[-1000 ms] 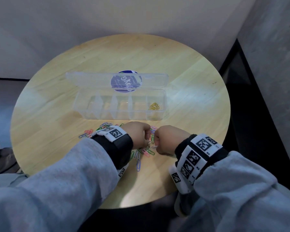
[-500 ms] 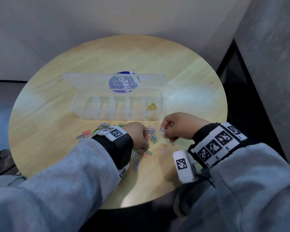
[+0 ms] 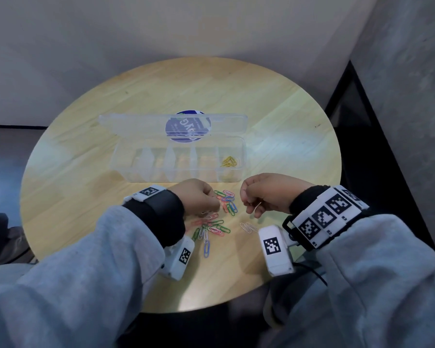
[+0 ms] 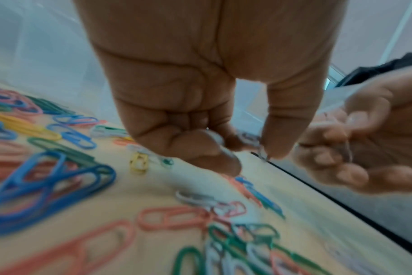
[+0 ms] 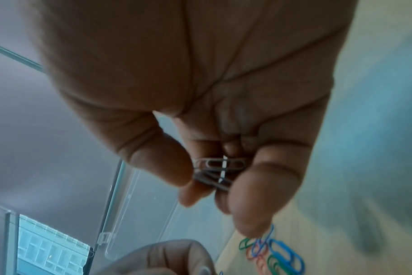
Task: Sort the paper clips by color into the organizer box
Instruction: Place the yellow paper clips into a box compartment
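We're gathering white clips: right hand (image 5: pixel 223 167) grips several, left hand (image 4: pixel 223 145) apparently pinches one; next, the organizer box (image 3: pixel 178 177) at frame centre.

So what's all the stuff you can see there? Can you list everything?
Table: one, round, light wood.
Organizer box: one, clear plastic, lid open, mid-table beyond the hands.
Round sticker: one, blue and white, on the lid.
Yellow clips: a few, in the box's rightmost compartment.
Loose clips: many; blue, green, pink, red, white, yellow; piled on the table between the hands.
White clips: two, apart from the pile, near the right wrist.
Silver clips: a few, pinched in the right hand.
Left hand: over the pile, pinching a pale clip.
Right hand: raised, fingers curled.
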Demonstrator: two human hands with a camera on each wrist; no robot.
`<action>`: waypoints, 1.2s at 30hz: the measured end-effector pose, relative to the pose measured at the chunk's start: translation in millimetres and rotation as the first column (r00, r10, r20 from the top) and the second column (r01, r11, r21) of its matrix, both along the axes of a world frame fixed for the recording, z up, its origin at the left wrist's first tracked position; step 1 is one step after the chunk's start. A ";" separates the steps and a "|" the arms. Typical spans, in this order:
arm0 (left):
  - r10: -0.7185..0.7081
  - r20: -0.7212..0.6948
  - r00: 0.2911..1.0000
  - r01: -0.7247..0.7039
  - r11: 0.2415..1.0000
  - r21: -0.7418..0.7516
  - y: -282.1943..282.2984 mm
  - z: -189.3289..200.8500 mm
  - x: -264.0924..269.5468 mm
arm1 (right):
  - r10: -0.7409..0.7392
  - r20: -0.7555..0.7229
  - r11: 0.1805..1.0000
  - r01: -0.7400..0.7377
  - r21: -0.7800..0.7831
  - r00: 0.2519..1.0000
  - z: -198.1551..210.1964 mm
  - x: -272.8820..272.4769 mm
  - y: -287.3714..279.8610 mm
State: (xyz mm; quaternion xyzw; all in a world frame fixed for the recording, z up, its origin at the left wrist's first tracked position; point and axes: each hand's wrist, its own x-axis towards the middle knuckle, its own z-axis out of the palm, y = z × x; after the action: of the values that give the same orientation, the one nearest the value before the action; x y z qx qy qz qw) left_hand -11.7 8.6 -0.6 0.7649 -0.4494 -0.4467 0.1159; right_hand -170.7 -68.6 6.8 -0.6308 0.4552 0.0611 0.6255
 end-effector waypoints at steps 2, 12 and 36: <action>0.064 -0.118 0.991 -0.064 0.998 0.001 0.3 4.9 2.9 | 0.015 0.007 1.000 -0.015 -0.011 1.000 1.4 0.1 1.4; 0.339 -0.479 0.810 -0.337 0.937 0.094 6.2 9.7 13.3 | 0.099 -0.294 0.976 -0.151 -0.159 0.951 -2.6 -2.4 3.3; -0.123 0.240 0.963 0.095 0.988 0.125 10.2 2.7 11.0 | 0.229 -0.408 0.887 -0.362 -0.287 0.884 1.1 -4.0 6.5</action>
State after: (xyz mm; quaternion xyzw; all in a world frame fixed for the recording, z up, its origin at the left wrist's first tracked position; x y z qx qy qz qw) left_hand -0.7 18.8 2.1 0.7939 -0.4758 -0.3785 -0.0088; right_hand -174.7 -62.1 7.9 -0.7736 0.4627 0.1897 0.3892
